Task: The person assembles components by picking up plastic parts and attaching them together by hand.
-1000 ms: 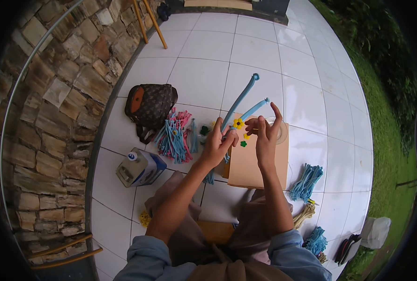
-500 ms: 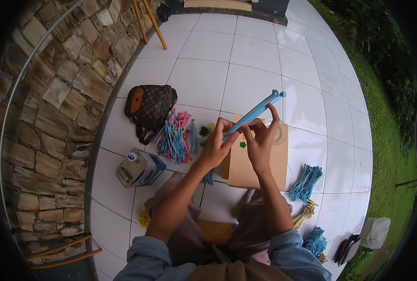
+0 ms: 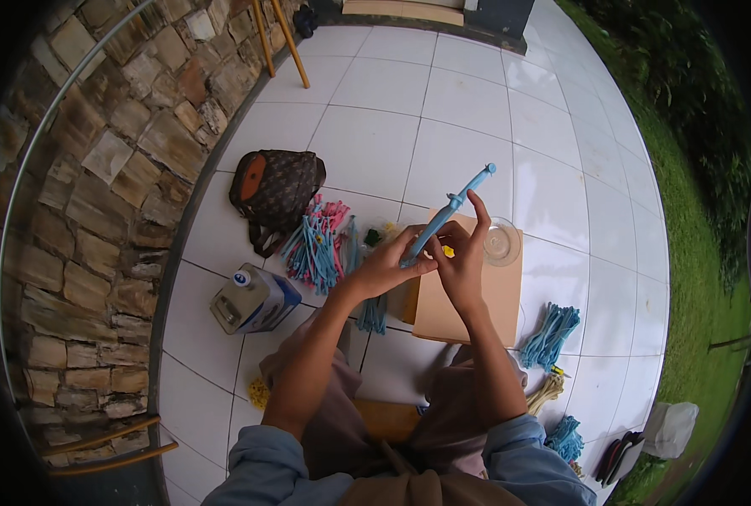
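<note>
A light blue strip (image 3: 436,224) with a knobbed far end slants up and to the right in front of me. Partway along it sits a small blue knot or second knobbed end. My left hand (image 3: 386,263) pinches the lower part between thumb and fingers. My right hand (image 3: 461,261) is closed on the strip beside it, with the index finger stretched up along its side. Below the hands lies a tan board (image 3: 460,308), with a clear round dish (image 3: 502,241) and a small yellow piece (image 3: 448,251) on it. Fingers hide part of the strip's lower end.
To the left are a brown patterned backpack (image 3: 276,190), a pile of pink and blue strips (image 3: 315,244) and a metal can (image 3: 256,299). Blue bundles (image 3: 550,336) and a cream bundle (image 3: 544,393) lie on the right of the tiled floor (image 3: 375,139). A stone wall (image 3: 97,244) bounds the left.
The two knobbed ends, side by side before, now stand apart along the strip, one lower than the other. The hands have shifted slightly down, and the green piece on the board is now hidden.
</note>
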A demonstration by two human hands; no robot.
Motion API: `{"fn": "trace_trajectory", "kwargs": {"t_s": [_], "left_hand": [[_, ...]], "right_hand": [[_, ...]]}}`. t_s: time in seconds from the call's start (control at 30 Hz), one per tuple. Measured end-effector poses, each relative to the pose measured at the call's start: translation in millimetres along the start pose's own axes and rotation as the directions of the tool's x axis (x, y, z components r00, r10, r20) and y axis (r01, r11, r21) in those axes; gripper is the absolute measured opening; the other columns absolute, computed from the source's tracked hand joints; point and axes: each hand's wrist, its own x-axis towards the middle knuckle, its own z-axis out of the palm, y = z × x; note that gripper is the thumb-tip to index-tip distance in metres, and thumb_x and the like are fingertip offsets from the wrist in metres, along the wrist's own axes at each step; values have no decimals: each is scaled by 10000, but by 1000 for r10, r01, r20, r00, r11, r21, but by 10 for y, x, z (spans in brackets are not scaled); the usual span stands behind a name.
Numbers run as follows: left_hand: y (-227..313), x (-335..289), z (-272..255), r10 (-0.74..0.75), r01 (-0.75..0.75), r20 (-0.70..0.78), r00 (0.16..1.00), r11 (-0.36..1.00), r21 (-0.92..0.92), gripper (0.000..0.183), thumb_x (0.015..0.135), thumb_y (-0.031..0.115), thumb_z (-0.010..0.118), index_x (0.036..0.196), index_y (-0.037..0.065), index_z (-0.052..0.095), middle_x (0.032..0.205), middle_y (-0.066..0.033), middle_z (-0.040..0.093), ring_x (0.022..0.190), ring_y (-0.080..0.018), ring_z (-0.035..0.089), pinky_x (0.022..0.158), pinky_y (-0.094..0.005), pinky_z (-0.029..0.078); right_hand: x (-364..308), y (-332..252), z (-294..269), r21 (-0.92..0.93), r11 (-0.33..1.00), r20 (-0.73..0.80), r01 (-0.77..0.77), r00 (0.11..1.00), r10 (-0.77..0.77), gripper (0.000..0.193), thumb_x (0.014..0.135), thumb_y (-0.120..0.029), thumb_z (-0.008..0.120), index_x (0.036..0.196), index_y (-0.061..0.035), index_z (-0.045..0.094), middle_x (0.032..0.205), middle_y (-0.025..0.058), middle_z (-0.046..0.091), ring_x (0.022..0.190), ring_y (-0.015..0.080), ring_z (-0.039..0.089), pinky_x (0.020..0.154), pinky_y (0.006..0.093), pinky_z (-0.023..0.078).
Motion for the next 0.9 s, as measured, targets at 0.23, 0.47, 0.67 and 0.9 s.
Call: {"fn": "trace_trajectory", "kwargs": {"t_s": [0.23,0.47,0.67,0.9], "left_hand": [[-256,-108,-249,-15,-14,-102,995,960,-279,257,896,115,452,1127,60,357,864,-125,570,758,-137,577,710,-263,466],[-250,-120,-338,-261,-137,-417,871,685,-716,291,905,123,409,1157,134,264,1077,-194,473,944,-249,553,820,-371,473],[-297,-300,-549,-148,213,-445,883,972,98,317,830,28,438,1141,88,432,960,-148,561,957,-268,537,848,-374,409],[-226,-289,-286,289,-221,-218,932,931,289,679,697,-121,490,1302,122,301,1137,-155,380,1048,-292,439,890,-393,380]], "right_hand": [[91,88,23,413,869,30,-274,957,288,569,847,61,397,1311,-65,93,913,176,580,804,208,596,749,313,481],[-103,55,338,288,846,605,-448,771,202,707,783,127,376,1344,-168,62,1076,177,509,896,233,581,821,343,475],[-30,-91,254,446,602,674,-662,691,261,647,754,126,347,1323,-151,209,1095,167,484,859,229,572,734,328,496],[-79,1,290,398,618,638,-678,689,344,481,803,26,436,1260,-91,341,1025,142,530,764,206,586,652,304,498]]}}
